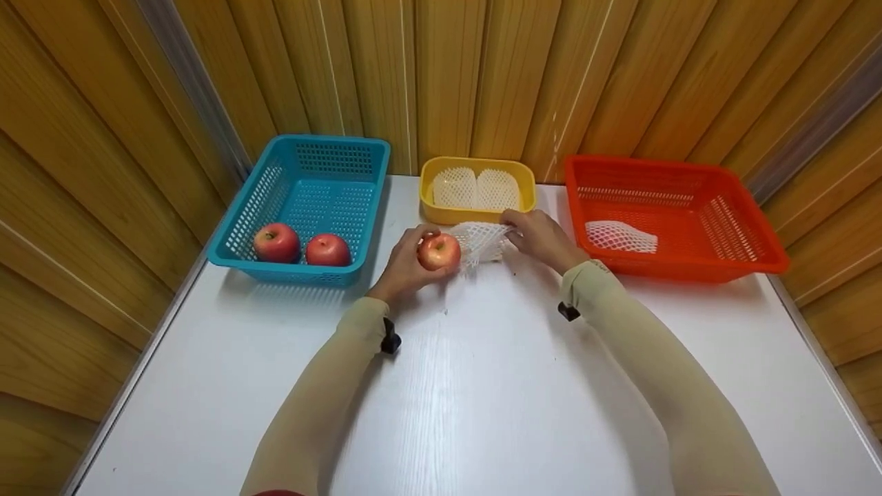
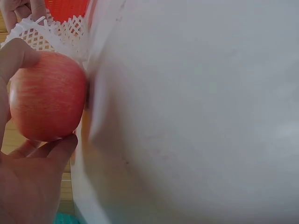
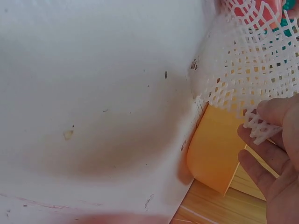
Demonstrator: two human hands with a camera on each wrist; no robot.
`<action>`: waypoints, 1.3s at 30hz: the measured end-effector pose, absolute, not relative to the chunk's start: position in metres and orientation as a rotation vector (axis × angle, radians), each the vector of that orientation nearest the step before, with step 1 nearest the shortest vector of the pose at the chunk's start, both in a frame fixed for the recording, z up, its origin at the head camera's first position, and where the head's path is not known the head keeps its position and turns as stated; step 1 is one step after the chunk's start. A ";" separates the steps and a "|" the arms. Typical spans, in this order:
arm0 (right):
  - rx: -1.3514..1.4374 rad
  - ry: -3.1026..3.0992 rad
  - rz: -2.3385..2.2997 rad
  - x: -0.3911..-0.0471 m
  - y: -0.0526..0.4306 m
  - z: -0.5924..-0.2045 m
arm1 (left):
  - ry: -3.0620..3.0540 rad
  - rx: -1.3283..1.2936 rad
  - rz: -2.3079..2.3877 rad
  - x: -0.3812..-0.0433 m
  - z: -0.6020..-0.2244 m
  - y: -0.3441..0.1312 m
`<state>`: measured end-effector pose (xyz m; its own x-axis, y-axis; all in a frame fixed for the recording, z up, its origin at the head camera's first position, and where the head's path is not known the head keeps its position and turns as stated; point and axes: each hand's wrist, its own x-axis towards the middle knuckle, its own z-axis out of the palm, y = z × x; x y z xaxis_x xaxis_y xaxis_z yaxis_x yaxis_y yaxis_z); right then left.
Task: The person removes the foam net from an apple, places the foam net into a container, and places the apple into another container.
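Observation:
My left hand [image 1: 406, 267] grips a red apple [image 1: 439, 253] over the middle of the table, thumb and fingers around its sides in the left wrist view. A white foam net sleeve [image 1: 481, 240] meets the apple's right side. Its far end is pinched between thumb and fingers of my right hand [image 1: 541, 236]. Up close in the right wrist view, the net [image 3: 261, 70] stretches from the right fingertips toward the apple [image 3: 257, 11], overlapping part of it. In the left wrist view the apple [image 2: 49, 95] is mostly bare, with the net's edge at its far side.
Two apples [image 1: 277, 242] lie in the blue basket [image 1: 381, 200] at left. Behind the hands stands a yellow container [image 1: 477, 215] holding white foam nets [image 1: 497, 189]. The red basket [image 1: 689, 267] at right holds a netted item [image 1: 620, 236]. Wooden panels [image 1: 448, 76] border the white table [image 1: 468, 386].

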<state>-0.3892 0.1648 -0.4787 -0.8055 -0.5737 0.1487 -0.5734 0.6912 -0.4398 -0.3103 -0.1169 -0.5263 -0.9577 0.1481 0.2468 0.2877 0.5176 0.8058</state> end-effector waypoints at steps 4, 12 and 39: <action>-1.013 2.891 -0.752 -0.389 0.165 -0.477 | -2.662 -0.347 -1.470 -0.309 -0.526 -0.119; -1.035 2.910 -0.734 -0.391 0.167 -0.474 | -2.688 -0.330 -1.495 -0.308 -0.523 -0.119; -0.958 2.934 -0.729 -0.394 0.168 -0.450 | -2.783 -0.402 -1.374 -0.311 -0.521 -0.120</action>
<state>-0.3937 0.1684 -0.4502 -0.8171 -0.5519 0.1666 -0.5657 0.7120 -0.4160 -0.3109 -0.1198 -0.5214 -0.9669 0.2235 0.1232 0.2337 0.5815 0.7793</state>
